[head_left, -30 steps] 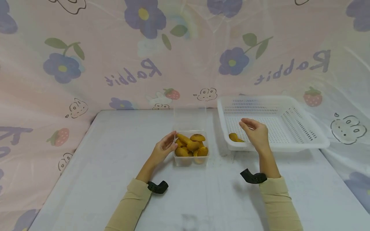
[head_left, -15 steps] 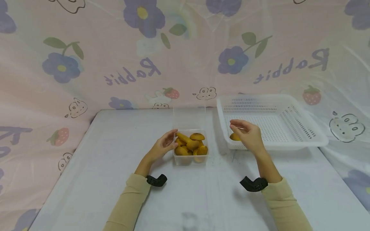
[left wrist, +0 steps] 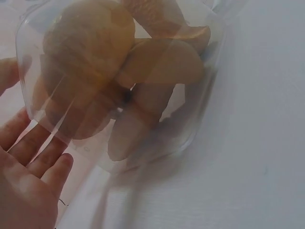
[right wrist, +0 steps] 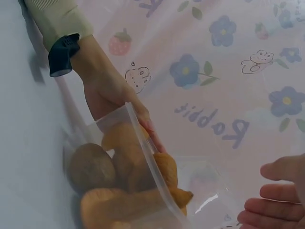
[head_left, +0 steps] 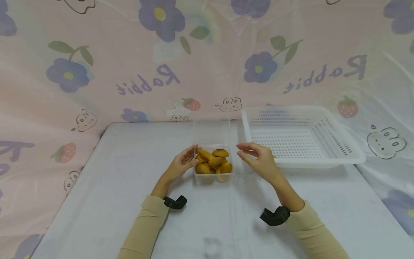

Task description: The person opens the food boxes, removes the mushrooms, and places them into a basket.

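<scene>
A clear plastic box (head_left: pixel 207 181) full of yellow-brown mushrooms (head_left: pixel 216 162) stands mid-table, its clear lid (head_left: pixel 211 131) raised at the back. My left hand (head_left: pixel 179 164) rests against the box's left side. In the left wrist view its fingers (left wrist: pixel 47 156) lie along the clear wall, mushrooms showing through. My right hand (head_left: pixel 258 161) hovers between the box and a white basket (head_left: pixel 323 162), thumb and fingers apart, holding nothing. The right wrist view shows that hand (right wrist: pixel 281 200) with extended fingers beyond the box rim. A sliver of a mushroom (head_left: pixel 274 156) shows in the basket behind the right hand.
The perforated white basket sits at the back right of the white-covered table (head_left: pixel 136 151). A printed curtain (head_left: pixel 207 64) hangs behind the table and along both sides. Each wrist wears a black device, such as the left one (head_left: pixel 175 202).
My right hand has moved left from over the basket towards the box, its fingers spreading apart on the way. The left hand stays at the box's side.
</scene>
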Tool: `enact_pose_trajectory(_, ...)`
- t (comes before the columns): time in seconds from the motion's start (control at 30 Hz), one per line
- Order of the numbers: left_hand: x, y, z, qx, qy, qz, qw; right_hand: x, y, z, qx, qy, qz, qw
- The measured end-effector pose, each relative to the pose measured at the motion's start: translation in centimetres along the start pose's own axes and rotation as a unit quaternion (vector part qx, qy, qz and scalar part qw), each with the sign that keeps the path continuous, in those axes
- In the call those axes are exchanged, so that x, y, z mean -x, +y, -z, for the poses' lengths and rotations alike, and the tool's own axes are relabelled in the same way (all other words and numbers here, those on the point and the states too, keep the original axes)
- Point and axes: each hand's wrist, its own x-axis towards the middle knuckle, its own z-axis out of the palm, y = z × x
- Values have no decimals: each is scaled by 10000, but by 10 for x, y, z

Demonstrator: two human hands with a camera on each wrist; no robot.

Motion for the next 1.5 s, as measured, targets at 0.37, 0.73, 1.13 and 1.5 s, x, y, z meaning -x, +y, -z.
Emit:
enact_pose_trajectory(0.37, 0, 1, 0, -26, 99, -90, 9999, 2, -3, -25, 87, -365, 379, 9986)
enact_pose_trajectory(0.73, -2, -1, -2, 62, 99, -228, 9997, -1, 3, -48, 322, -467, 870, 9946)
enact_pose_trajectory(1.13, -2, 2, -3, -26, 270, -144, 9995, -5, 4, -60, 369, -420, 944, 9940)
enact_pose_trajectory(1.5, -2, 0, -5, -84, 379, -151, 9991, -6, 7, -64, 698, -283, 985, 9923)
